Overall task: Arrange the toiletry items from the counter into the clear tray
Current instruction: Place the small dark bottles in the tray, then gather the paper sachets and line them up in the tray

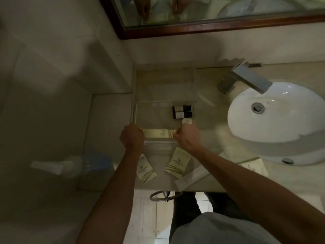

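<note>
A clear tray sits on the counter left of the sink. Two small dark bottles lie side by side at its right end, with a small round white item just below them. A long cream box lies along the tray's near side, and both hands hold it by its ends: my left hand on the left end, my right hand on the right end. On the counter nearer me lie two cream packets, a white wrapped stick and another cream packet.
A white basin with a square metal tap fills the counter's right side. A wood-framed mirror hangs on the back wall. A wall closes the left side. A metal ring hangs under the counter's front edge.
</note>
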